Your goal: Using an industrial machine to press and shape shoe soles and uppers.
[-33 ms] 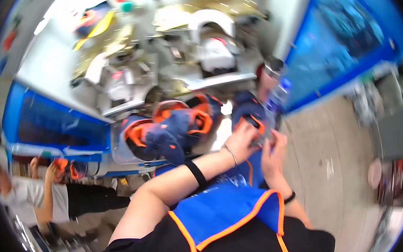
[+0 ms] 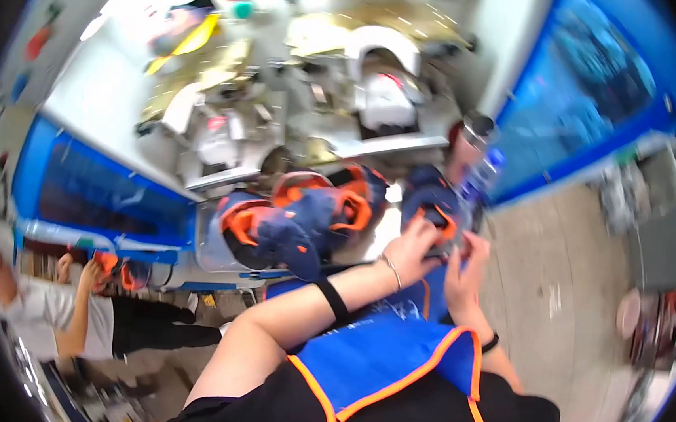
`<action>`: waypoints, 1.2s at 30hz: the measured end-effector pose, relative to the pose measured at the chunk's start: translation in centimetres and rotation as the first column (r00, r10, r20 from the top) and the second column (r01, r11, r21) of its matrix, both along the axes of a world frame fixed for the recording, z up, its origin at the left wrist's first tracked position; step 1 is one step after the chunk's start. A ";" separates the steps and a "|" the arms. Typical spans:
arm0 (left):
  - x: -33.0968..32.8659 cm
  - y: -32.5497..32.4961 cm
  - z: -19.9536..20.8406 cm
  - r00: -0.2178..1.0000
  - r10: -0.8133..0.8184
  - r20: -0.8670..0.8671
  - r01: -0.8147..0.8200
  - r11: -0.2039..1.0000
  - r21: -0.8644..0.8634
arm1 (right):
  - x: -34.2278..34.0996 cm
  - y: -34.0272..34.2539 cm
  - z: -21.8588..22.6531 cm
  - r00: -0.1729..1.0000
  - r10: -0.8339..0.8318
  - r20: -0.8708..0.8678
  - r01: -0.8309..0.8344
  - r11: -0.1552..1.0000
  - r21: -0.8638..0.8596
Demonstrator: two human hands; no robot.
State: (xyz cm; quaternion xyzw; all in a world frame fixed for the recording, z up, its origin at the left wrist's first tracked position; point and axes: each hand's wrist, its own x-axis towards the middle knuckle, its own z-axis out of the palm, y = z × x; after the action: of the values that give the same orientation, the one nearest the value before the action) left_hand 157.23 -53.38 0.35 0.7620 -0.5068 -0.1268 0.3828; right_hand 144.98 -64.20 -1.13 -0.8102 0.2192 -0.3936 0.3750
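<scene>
A navy cap with orange inside trim is in front of me, just right of the middle. My left hand is closed on its near edge, fingers at the orange trim. Close beside it, my right hand has its fingers bent together at the near right edge of the same cap. Motion blur hides the exact fingertip contact. To the left, several more navy caps with orange linings sit bunched together on the machine's front ledge.
Two white machine heads with metal plates stand behind the caps. A clear bottle with a blue band is right of the held cap. Blue-framed window panels flank the machine. At far left, a person handles an orange item.
The whole view has shifted slightly, so the scene sits a little farther right and lower. Both hands stay at the cap.
</scene>
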 end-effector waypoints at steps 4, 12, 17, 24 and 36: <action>1.8 7.0 3.6 0.997 0.051 -0.052 -0.051 0.999 -0.001 | 4.3 2.9 6.3 0.949 0.265 0.168 -0.234 0.955 -0.183; 7.5 22.6 8.1 0.911 0.378 -0.167 -0.403 0.903 -0.152 | 23.2 10.9 20.9 0.659 0.740 0.133 -0.486 0.555 -0.675; 11.0 29.6 9.6 0.853 0.436 -0.285 -0.498 0.845 -0.197 | 40.0 16.2 28.5 0.886 0.460 -0.065 -0.335 0.537 -0.774; 15.6 35.7 7.8 0.788 0.305 -0.534 -0.475 0.854 -0.212 | 49.1 21.2 28.7 0.879 0.454 -0.146 -0.456 0.707 -0.541; 22.8 38.1 6.9 0.118 -0.193 -0.974 -0.433 0.873 -0.226 | 26.9 31.9 12.2 0.869 0.440 -0.226 -0.495 0.764 -0.415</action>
State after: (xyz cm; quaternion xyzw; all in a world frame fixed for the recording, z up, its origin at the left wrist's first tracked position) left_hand 180.00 -15.28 7.20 0.4085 -0.0730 -0.4389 0.7970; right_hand 171.88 -32.28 11.10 -0.9254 -0.0681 -0.2807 0.2454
